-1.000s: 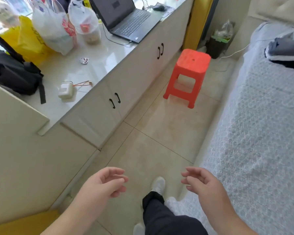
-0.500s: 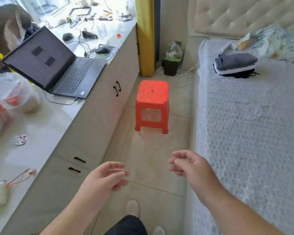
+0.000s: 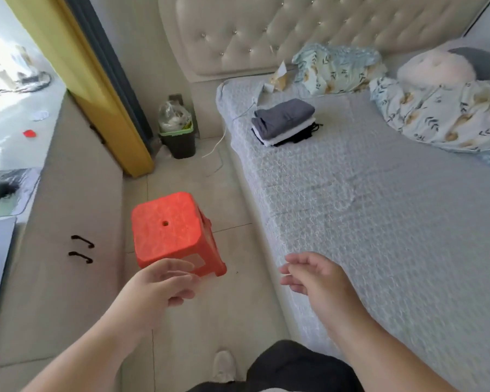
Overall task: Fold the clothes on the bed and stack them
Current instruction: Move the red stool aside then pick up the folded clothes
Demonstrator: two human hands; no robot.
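Basically both hands empty: left hand [image 3: 156,287] and right hand [image 3: 313,275] hang loosely curled, holding nothing. Folded clothes stack [image 3: 285,121] sits at 12 o'clock on the bed [image 3: 379,222], probably parked near the headboard. Stool [image 3: 171,230] at 11.

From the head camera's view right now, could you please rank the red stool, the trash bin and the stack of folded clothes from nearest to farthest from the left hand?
1. Red plastic stool: on the floor just beyond the left hand.
2. Trash bin: farther up the aisle, by the yellow curtain.
3. Stack of folded clothes: on the bed, far right, near the headboard.
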